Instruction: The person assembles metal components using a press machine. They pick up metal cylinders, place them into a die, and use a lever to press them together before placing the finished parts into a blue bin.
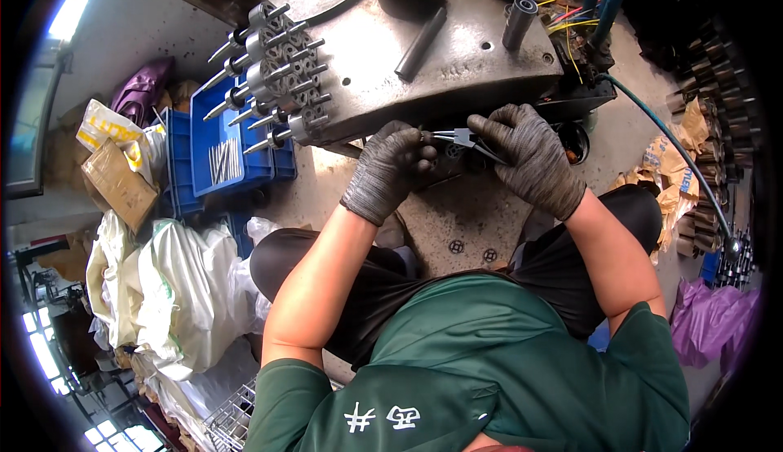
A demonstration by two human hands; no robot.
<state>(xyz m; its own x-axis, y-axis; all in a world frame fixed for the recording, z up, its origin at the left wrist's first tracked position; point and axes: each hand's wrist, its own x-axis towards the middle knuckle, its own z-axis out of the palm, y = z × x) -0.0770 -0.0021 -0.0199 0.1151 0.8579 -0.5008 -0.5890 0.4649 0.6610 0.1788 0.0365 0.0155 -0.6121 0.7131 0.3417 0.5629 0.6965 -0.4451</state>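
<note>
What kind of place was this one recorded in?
Probably a small metalworking workshop: a heavy grey steel machine table, a rack of metal shafted parts, and a blue plastic crate of thin rods.

Blue crates (pixel 214 138), white sacks (pixel 183 289), purple bag (pixel 710 321).

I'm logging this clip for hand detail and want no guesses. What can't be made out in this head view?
- What the left hand pinches: hidden by its own gloved fingers.
- Tips of the pliers held by the right hand: too small, dark against the metal work plate.
- Contents of the blue bins: thin rods, too small to tell.
- Parts at the right edge: dark, bent by the fisheye rim.
</note>
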